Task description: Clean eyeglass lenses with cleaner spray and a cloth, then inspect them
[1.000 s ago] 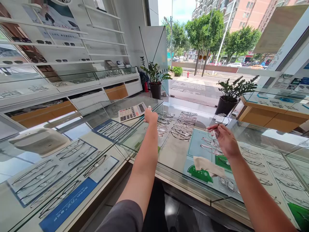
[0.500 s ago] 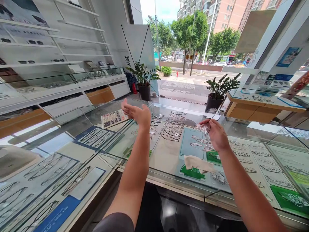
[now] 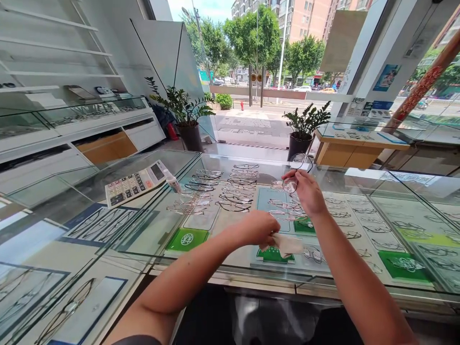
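Observation:
My right hand point(image 3: 309, 192) is closed on a pair of dark-rimmed eyeglasses point(image 3: 290, 185), raised above the glass counter with one lens higher than the other. Low over the counter's front, my left hand point(image 3: 259, 229) pinches the left end of a pale cleaning cloth point(image 3: 287, 245); its fingers are partly hidden behind the hand. The cloth lies crumpled over a green card point(image 3: 276, 257). Beside it are folded clear-looking glasses point(image 3: 314, 254). Several rows of eyeglasses point(image 3: 235, 197) spread out left of my right hand.
A calculator point(image 3: 134, 184) and a small bottle point(image 3: 171, 180) stand on the counter to the left. More frames in trays point(image 3: 102, 224) lie under the glass at left. Potted plants point(image 3: 189, 120) stand beyond the counter, before the glass doors.
My left hand has come down and right from near the calculator onto the cloth, its open fingers now closed. The view has turned right; my right hand still holds the eyeglasses. The small bottle now shows.

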`<control>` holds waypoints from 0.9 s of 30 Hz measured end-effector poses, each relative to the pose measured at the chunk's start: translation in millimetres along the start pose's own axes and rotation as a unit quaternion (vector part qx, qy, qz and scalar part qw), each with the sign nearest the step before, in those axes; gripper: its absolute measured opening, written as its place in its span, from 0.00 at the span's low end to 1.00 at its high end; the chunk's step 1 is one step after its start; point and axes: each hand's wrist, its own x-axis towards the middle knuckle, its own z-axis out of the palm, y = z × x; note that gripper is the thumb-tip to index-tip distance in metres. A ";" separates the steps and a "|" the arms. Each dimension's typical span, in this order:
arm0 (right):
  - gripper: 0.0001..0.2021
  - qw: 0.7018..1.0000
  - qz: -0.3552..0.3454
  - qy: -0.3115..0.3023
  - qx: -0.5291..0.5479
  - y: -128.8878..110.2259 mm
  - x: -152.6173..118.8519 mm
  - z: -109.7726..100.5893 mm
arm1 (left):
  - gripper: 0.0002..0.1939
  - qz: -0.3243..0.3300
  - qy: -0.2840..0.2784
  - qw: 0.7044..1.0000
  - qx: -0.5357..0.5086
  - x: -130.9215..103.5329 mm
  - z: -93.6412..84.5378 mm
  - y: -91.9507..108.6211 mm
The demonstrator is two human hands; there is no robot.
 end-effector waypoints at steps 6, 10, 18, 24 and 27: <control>0.12 1.000 0.003 -0.004 -0.007 -1.4 -1.7 0.1 | 0.12 -0.070 0.109 0.991 -0.040 -8.0 -6.2 -46.9; 0.13 1.000 0.003 -0.006 -0.015 -2.5 -2.9 1.2 | 0.12 -0.063 0.109 0.988 -0.090 1.5 3.0 -58.9; 0.12 1.000 0.005 -0.013 0.002 -2.5 -2.9 1.2 | 0.09 -0.060 0.085 0.989 -0.101 14.6 11.6 -59.9; 0.13 1.000 -0.001 0.001 -0.012 -4.8 -0.9 -1.7 | 0.05 0.075 0.039 0.958 -0.273 -3.7 -12.4 -72.0; 0.12 1.000 -0.001 0.005 -0.004 -6.2 -0.7 -2.3 | 0.12 0.121 0.037 0.902 -0.413 -11.6 -22.4 -75.4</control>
